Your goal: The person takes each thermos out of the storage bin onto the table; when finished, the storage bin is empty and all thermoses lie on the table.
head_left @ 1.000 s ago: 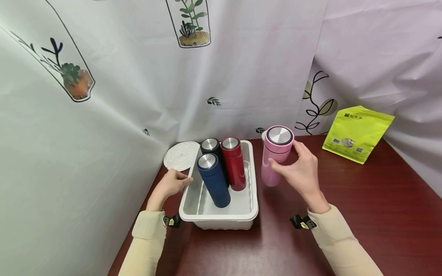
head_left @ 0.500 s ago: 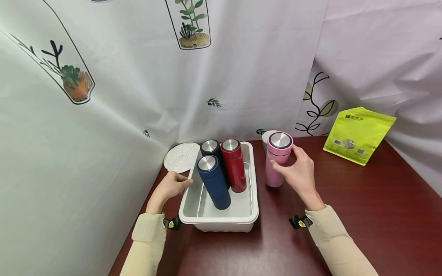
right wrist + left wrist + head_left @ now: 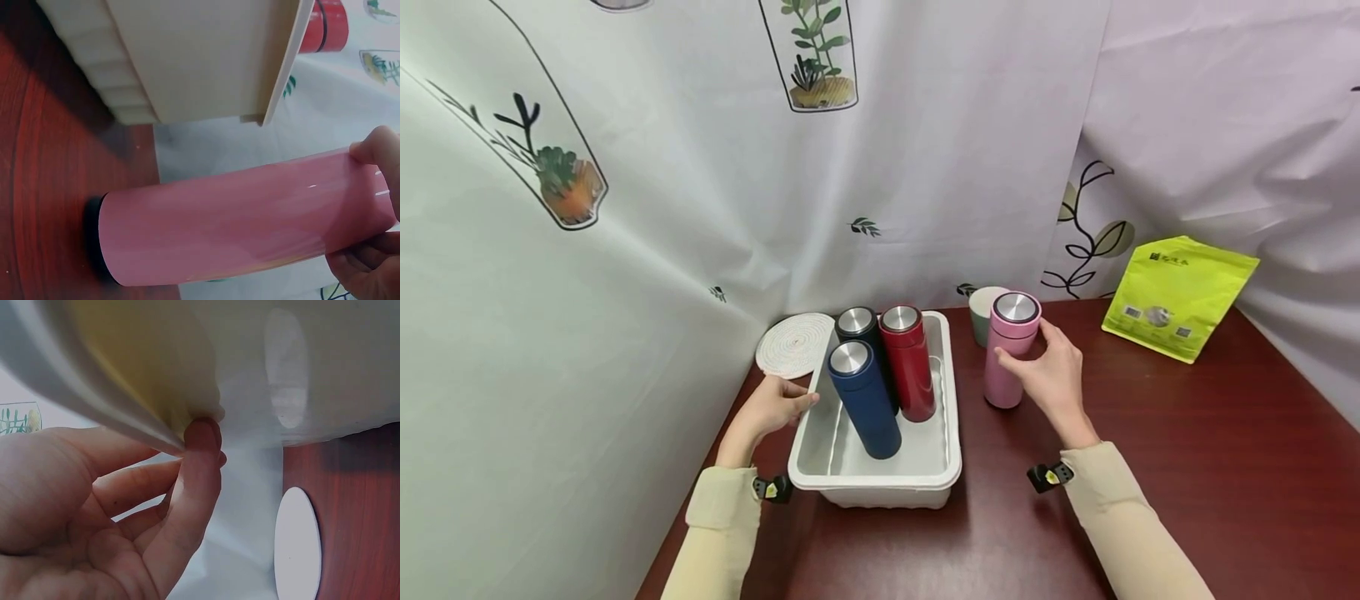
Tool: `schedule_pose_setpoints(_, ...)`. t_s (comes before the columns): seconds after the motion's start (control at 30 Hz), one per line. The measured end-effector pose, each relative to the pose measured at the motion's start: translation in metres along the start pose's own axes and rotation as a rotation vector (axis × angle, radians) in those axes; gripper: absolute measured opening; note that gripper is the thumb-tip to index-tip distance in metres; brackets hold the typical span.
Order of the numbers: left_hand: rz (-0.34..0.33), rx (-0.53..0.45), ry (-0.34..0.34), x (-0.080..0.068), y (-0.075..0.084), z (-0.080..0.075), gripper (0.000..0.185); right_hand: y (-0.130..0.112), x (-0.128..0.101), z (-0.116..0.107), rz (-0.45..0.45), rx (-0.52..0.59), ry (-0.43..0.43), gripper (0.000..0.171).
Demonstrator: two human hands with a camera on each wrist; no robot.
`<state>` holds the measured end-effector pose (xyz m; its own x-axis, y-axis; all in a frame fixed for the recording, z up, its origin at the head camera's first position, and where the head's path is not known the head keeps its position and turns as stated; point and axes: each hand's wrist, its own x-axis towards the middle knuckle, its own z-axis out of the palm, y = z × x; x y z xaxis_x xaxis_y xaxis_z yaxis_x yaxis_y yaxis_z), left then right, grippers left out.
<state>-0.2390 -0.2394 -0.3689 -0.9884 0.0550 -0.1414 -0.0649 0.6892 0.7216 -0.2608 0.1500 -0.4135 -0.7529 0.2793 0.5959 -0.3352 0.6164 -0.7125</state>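
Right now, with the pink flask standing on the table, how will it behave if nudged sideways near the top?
The tall pink cylindrical flask with a steel lid is narrow for its height, so it would probably tip rather than slide. Its round body would likely roll once down. The smooth matte wall looks rigid; the right hand holds it near the top, and that grip probably steadies it.

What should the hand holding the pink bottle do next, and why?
Probably let go. The pink bottle stands upright with its base on the table, beside the white tray, so it looks set down. The right hand is wrapped around its upper part; opening the fingers gently should leave it standing. The left hand holds the tray's rim.
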Motion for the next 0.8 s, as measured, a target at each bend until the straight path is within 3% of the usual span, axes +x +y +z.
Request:
schedule_pose_setpoints(0.17, 0.003, -0.003, -0.007, 0.0003, 0.0001, 0.0025, 0.026, 0.0069, 0.0000, 0.0013, 0.040, -0.019, -0.014, 0.061)
schedule_pose_setpoints(0.47, 0.012, -0.005, -0.003, 0.0010, -0.0015, 0.0029, 0.028, 0.0075, 0.0062, 0.0045, 0.035, -0.027, -0.068, 0.066)
schedule_pose_setpoints(0.8, 0.014, -0.011, -0.002, -0.0001, -0.0018, 0.0003, 0.030, 0.0118, 0.0035, 0.0081, 0.045, -0.001, -0.069, 0.069)
